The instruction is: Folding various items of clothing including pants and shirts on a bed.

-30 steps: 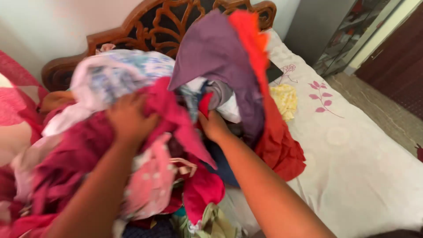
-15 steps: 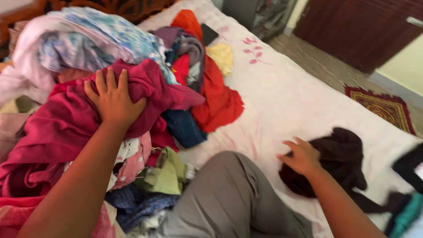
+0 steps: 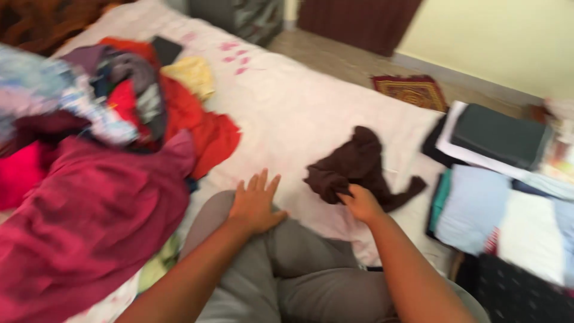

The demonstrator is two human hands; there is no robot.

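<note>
One dark brown garment (image 3: 359, 164) is lying crumpled on the pale bedsheet (image 3: 299, 113), out in front of your bent leg, and your right hand (image 3: 360, 203) is closing its fingers on the near edge of it, so that hand is gripping cloth rather than hanging loose. Part of the garment is trailing off to the right in a thin strip toward the folded piles. Your left hand (image 3: 254, 206) is resting flat on your knee, fingers spread wide and holding nothing; it is lying well apart from the brown piece. Your grey trousers (image 3: 287, 275) are filling the bottom middle of the view.

To your left, a large maroon cloth (image 3: 95, 221) is spilling over the bed and just reaching your leg. Behind it, a heap of mixed clothes (image 3: 137, 101) is sitting on the sheet: red, orange, grey and a pale yellow piece (image 3: 188, 75) at its far edge. On your right, stacks of folded clothes (image 3: 508, 203) are lying side by side, light blue and white among them, with a dark green folded piece (image 3: 499, 134) on top of the farther stack. Beyond the bed, a small patterned mat (image 3: 412, 91) is lying on the floor near the yellow wall.
</note>
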